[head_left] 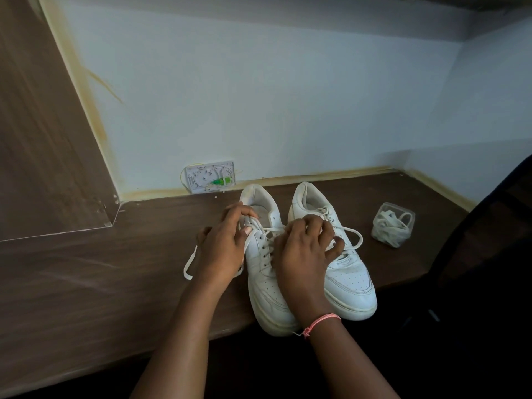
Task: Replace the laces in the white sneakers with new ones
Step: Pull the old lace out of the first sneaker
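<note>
desk [86,283]: dark wood top across lower frame, wall behind
wall box [210,176]: small white box low on wall, centre left, green bit inside
left hand [223,243]: centre frame, fingers curled, pinching lace [190,262] at top eyelets of left sneaker [266,286]; loose lace end trails left onto desk
left sneaker: centre, toe over desk front edge, touching right sneaker [345,272]
right hand [302,249]: fingers curled and a bit spread on laces between the two tongues; exact pinch cannot tell; pink wrist band [321,323]
right sneaker: still laced, loop sticking out right
plastic tub [393,227]: right of sneakers, apart from them, clear, white laces bundled inside
</note>
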{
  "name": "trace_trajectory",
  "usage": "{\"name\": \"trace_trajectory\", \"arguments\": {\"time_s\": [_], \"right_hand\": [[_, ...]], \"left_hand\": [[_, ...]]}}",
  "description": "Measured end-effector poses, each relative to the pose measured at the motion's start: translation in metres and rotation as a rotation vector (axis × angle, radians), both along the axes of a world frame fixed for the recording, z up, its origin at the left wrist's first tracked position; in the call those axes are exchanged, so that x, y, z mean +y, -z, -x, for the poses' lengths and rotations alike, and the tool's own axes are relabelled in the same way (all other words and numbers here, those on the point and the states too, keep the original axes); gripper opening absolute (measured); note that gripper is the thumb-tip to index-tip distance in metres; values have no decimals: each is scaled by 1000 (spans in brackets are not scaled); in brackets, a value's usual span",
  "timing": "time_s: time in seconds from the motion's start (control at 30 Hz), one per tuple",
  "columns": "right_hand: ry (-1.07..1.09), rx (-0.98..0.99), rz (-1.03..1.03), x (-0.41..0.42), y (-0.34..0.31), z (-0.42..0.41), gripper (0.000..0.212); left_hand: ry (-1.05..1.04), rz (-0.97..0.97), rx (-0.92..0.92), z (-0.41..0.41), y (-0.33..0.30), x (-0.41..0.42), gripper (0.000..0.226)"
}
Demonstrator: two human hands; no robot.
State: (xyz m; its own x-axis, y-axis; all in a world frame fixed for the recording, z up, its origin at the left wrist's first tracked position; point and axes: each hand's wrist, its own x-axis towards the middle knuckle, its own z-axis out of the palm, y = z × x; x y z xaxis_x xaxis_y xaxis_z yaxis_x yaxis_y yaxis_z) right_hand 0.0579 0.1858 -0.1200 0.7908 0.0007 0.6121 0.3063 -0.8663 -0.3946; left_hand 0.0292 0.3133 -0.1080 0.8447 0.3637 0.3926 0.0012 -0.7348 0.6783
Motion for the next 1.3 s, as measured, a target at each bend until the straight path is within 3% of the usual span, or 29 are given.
{"name": "trace_trajectory", "arguments": {"time_s": [0.13, 0.23, 0.4, 0.47, 0.6, 0.7, 0.8, 0.87, 0.97, 1.0, 1.17, 1.3], "right_hand": [[-4, -16, -72, -6, -4, 1, 14], [-107, -29, 7, -11, -4, -1, 19], [-160, -64, 12, -11, -7, 0, 4], [-69, -56, -84, -12, -8, 1, 1], [16, -29, -296, -16, -12, 1, 15], [-145, -62, -69, -16, -12, -2, 25], [-210, -96, 19, -12, -8, -3, 11], [-87, -84, -117, -15, -11, -7, 7], [115, 40, -483, -26, -21, -14, 22], [122, 52, -490, -28, -23, -15, 24], [-217, -32, 3, -17, -18, -5, 31], [-149, -46, 11, -11, -14, -7, 8]], "left_hand": [[-12, 5, -13, 0, -1, -1, 28], [-29, -24, 4, 1, 0, -1, 26], [-122, -115, 36, 1, -1, 1, 25], [-128, -120, 53, 0, 0, 2, 26], [-96, -97, 17, -2, 0, 3, 27], [-113, -101, 4, -2, 0, 1, 28], [-116, -97, 2, 0, -1, 0, 28], [-116, -98, 11, 1, -3, -1, 26], [-111, -72, 14, 3, -4, -1, 26], [-109, -59, 15, 4, -5, -2, 26], [-112, -55, 12, 4, -7, -4, 28], [-109, -49, 20, 5, -7, -4, 27]]}}
